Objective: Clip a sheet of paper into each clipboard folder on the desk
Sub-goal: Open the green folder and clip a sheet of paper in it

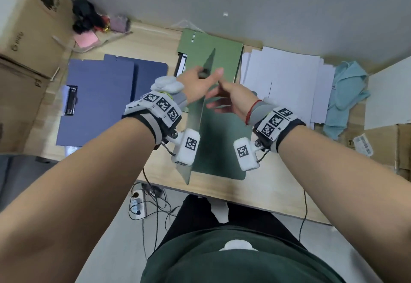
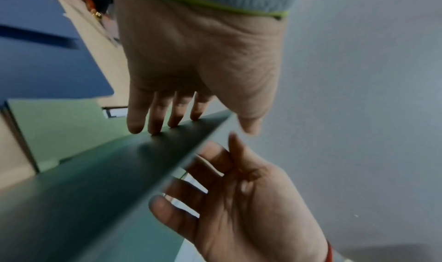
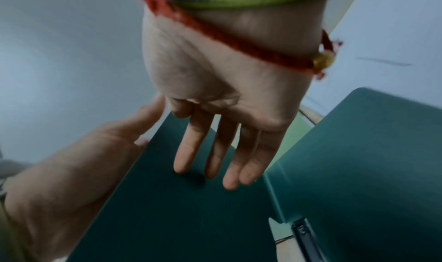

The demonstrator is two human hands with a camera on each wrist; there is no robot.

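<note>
A dark green clipboard folder (image 1: 222,145) lies open in the middle of the desk, its cover (image 1: 195,116) standing upright. My left hand (image 1: 206,76) pinches the cover's top edge, fingers (image 2: 155,122) on the outer face and thumb over the edge. My right hand (image 1: 224,98) is open, its straight fingers (image 3: 215,162) against the cover's inner face (image 3: 179,218). The folder's metal clip (image 3: 303,234) shows at the lower edge of the back board (image 3: 358,162). The stack of white paper (image 1: 287,78) lies to the right.
A light green folder (image 1: 211,47) lies behind the dark one. Blue folders (image 1: 100,96) with a clip (image 1: 71,100) lie at the left. A teal cloth (image 1: 347,91) sits right of the paper. Cardboard boxes (image 1: 29,27) stand at the left, and pink notes (image 1: 85,39) at the back.
</note>
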